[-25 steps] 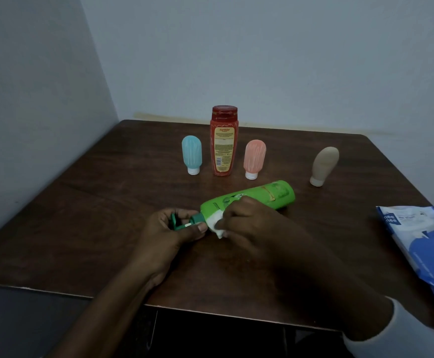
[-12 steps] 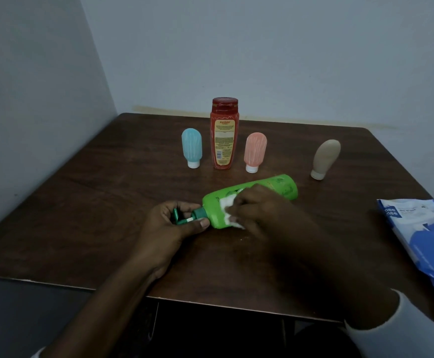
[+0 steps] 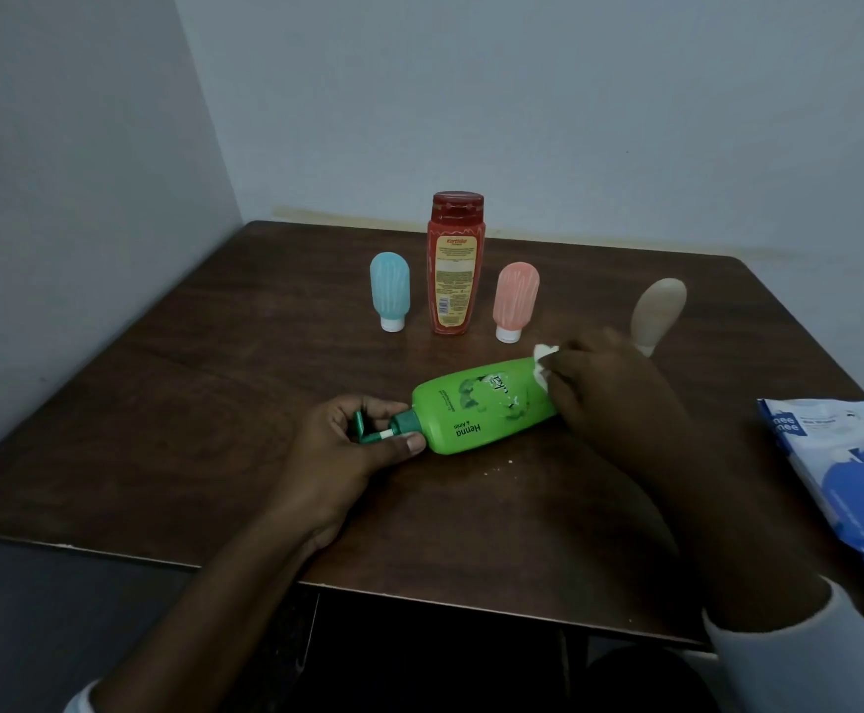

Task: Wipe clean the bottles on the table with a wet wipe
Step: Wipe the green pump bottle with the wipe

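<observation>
Head camera view, looking down on a dark wooden table (image 3: 203, 403) set in a room corner. A green bottle (image 3: 476, 409) lies on its side near the middle of the table, with its pump (image 3: 374, 429) pointing to the person's left and its base to the right.

The left hand (image 3: 337, 465) curls round the pump, thumb (image 3: 409, 445) on the near side of the neck and the other fingers behind it. This grip most likely pins the bottle so it cannot roll or slide under rubbing. The right hand (image 3: 610, 398) covers the base end, fingers bunched over a white wet wipe (image 3: 543, 356). A crumpled corner of the wipe pokes out past the knuckles, against the bottle's far edge. Between the two hands the label side faces up, uncovered. Laying the bottle flat probably gives the wipe a long, steady surface.

Behind stand a blue bottle (image 3: 390, 290), a tall red bottle (image 3: 454, 265), a pink bottle (image 3: 515, 301) and a beige bottle (image 3: 659, 311), the last partly hidden by the right hand. A pack of wipes (image 3: 852, 470) lies at the right edge, well apart.
</observation>
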`<control>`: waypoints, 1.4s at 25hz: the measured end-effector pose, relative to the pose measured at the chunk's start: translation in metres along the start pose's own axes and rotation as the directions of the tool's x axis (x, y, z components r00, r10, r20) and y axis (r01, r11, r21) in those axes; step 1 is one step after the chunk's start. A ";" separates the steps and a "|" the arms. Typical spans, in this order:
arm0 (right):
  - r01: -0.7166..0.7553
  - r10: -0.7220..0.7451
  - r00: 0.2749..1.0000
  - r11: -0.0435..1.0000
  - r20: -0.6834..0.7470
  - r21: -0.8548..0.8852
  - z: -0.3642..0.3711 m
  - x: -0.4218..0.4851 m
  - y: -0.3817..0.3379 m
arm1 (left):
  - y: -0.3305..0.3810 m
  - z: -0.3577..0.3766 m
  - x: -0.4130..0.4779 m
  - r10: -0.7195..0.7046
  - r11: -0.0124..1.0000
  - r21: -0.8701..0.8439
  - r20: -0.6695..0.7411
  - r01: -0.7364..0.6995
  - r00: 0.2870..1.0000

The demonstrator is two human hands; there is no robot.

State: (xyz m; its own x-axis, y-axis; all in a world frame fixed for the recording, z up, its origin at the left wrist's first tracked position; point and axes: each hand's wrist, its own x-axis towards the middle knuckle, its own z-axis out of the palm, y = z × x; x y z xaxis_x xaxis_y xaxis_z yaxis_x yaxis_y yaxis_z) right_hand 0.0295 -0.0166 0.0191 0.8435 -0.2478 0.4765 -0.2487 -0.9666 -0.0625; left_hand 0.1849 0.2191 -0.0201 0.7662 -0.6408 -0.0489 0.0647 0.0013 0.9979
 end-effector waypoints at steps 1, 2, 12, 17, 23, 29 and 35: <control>0.053 -0.053 0.999 0.998 -0.013 0.033 0.003 -0.002 -0.011 | 0.000 0.000 0.000 0.004 1.000 0.010 0.000 -0.004 1.000; 0.122 -0.122 0.992 0.989 -0.007 0.088 0.006 -0.003 -0.026 | 0.000 0.000 0.000 0.010 1.000 0.021 0.000 -0.010 1.000; -0.105 0.103 0.994 0.987 -0.023 -0.121 0.007 -0.002 -0.002 | -0.002 0.001 0.002 0.023 0.999 0.031 0.011 -0.024 1.000; 0.146 -0.146 0.989 0.988 -0.013 -0.047 0.014 -0.003 -0.044 | -0.003 0.001 0.003 0.019 0.998 0.053 0.026 -0.020 0.999; 0.259 -0.255 0.965 0.963 0.058 -0.076 0.014 -0.004 -0.060 | -0.002 0.000 0.002 0.033 0.998 0.057 0.012 -0.034 0.999; -0.149 0.166 0.985 0.956 0.044 -0.252 0.000 0.004 -0.023 | -0.003 0.001 0.003 0.023 0.999 0.024 0.026 -0.024 0.999; 0.134 -0.149 0.975 0.986 0.162 0.100 0.016 0.021 -0.078 | -0.003 0.000 0.001 0.061 0.997 0.041 0.030 -0.062 0.998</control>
State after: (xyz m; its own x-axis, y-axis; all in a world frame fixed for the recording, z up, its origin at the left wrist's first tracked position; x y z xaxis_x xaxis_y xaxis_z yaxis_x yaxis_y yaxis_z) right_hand 0.0741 0.0525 0.0201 0.9371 -0.1088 0.3317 -0.0851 -0.9927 -0.0852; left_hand 0.1852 0.2183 -0.0231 0.7494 -0.6620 0.0136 -0.0095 0.0098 0.9999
